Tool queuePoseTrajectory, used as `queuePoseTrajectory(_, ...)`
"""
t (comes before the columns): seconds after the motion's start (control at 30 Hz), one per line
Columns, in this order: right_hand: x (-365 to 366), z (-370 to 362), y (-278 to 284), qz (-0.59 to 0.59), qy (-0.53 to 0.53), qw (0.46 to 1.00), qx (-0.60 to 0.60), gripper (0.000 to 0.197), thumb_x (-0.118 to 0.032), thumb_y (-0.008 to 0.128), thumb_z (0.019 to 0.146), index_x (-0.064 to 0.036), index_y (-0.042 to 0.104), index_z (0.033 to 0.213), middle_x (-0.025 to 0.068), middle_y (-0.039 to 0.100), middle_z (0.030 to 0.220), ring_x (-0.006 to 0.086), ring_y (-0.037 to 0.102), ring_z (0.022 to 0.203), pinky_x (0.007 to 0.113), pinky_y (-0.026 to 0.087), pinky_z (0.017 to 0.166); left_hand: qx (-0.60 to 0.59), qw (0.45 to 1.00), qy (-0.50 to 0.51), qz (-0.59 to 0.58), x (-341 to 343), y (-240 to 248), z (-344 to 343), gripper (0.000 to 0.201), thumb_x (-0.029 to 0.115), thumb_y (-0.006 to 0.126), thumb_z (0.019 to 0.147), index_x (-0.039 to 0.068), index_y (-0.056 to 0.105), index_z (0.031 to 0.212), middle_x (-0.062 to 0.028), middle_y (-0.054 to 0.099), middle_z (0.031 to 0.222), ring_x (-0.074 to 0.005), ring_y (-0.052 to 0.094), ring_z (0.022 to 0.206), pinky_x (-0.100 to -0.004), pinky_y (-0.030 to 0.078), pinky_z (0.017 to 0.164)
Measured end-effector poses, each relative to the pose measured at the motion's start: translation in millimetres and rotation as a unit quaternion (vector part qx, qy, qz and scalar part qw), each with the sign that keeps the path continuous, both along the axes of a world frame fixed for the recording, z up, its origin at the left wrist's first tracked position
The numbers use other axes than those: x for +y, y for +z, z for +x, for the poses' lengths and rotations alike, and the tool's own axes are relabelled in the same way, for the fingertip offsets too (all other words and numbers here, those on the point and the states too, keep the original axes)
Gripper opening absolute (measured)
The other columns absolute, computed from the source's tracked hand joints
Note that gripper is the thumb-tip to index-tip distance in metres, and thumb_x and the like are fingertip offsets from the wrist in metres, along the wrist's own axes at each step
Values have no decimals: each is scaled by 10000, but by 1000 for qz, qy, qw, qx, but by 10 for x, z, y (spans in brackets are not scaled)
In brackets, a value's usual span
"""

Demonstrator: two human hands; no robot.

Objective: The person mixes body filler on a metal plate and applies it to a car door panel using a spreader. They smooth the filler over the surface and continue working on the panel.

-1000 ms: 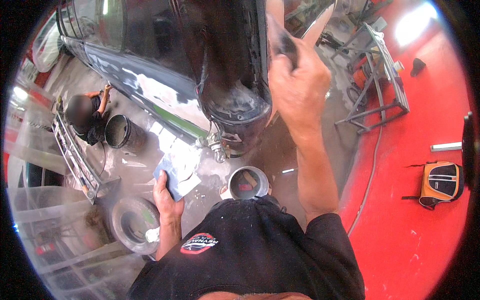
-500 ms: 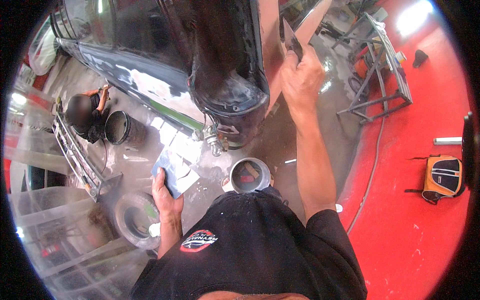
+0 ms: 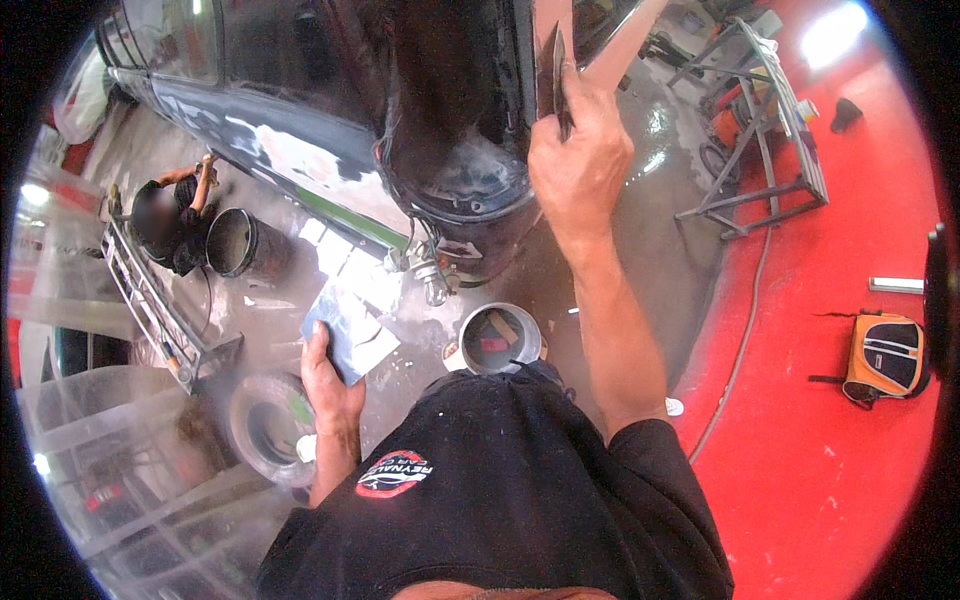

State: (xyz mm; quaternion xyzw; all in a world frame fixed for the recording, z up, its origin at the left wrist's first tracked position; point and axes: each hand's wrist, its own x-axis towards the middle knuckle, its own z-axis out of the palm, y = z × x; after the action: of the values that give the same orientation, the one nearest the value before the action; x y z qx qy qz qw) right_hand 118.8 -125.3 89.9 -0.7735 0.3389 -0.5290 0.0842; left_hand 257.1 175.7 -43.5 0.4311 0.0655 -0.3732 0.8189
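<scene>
My left hand (image 3: 333, 385) is closed on the lower edge of a flat, pale blue-grey board (image 3: 350, 330), thumb on top. My right hand (image 3: 585, 165) reaches far forward and grips a dark, thin spreader (image 3: 551, 80) that is seen nearly edge-on. The spreader lies along a pinkish panel strip (image 3: 622, 55) beside a black, open part of a car body (image 3: 465, 185). Whether its edge touches the panel I cannot tell. White and grey patches (image 3: 285, 155) cover the car's side, left of my right hand.
An open bucket (image 3: 500, 318) stands just ahead of my body. A tire (image 3: 275, 425) lies at left. Further left, another person (image 3: 165, 220) crouches by a black bucket (image 3: 233, 242) and a metal frame (image 3: 150, 310). A metal stand (image 3: 765, 130), a hose (image 3: 745, 350) and an orange backpack (image 3: 885, 355) are at right.
My right hand has shifted left, and the spreader has turned to stand more upright in view. My left hand and the board have barely moved.
</scene>
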Motion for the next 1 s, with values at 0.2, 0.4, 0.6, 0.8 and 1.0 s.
queuePoseTrajectory(0.2, 286, -3, -160, -11, 9, 1000, 12, 531, 39, 579, 743, 73, 604, 1272, 227, 627, 1220, 413, 602, 1104, 458, 476, 984, -8, 1000, -26, -15, 22, -6, 40, 303, 192, 534, 1026, 21, 579, 1272, -102, 687, 1181, -242, 691, 1034, -408, 569, 922)
queuePoseTrajectory(0.4, 303, -383, -250, -38, 111, 992, 49, 552, 64, 571, 733, 13, 631, 1280, 213, 649, 1232, 398, 616, 1130, 460, 473, 1008, -9, 1000, -1, -10, -39, -88, 19, 309, 202, 551, 1020, 11, 583, 1261, -105, 690, 1169, -247, 692, 1037, -411, 567, 924)
queuePoseTrajectory(0.6, -484, -513, 226, -141, 65, 988, 8, 516, 93, 566, 770, -18, 656, 1266, 176, 690, 1182, 367, 645, 1090, 456, 483, 984, -5, 999, 41, -10, -97, 84, -167, 289, 190, 535, 1033, 20, 584, 1261, -103, 685, 1184, -244, 690, 1046, -403, 552, 949)
queuePoseTrajectory(0.8, -1083, -70, 614, -297, 135, 945, -35, 511, 77, 594, 790, -76, 674, 1271, 119, 696, 1205, 314, 644, 1115, 421, 473, 986, -20, 995, 92, -18, 13, -30, -463, 256, 167, 533, 1037, 42, 560, 1259, -78, 667, 1179, -216, 679, 1043, -380, 566, 926)
queuePoseTrajectory(1.0, -1093, 123, 849, -345, 169, 922, -39, 468, 110, 584, 803, -49, 693, 1230, 169, 692, 1171, 356, 652, 1080, 419, 503, 943, -6, 983, 185, -12, -12, -57, -916, 301, 186, 551, 1030, 32, 573, 1289, -87, 684, 1184, -235, 687, 1043, -396, 552, 946)
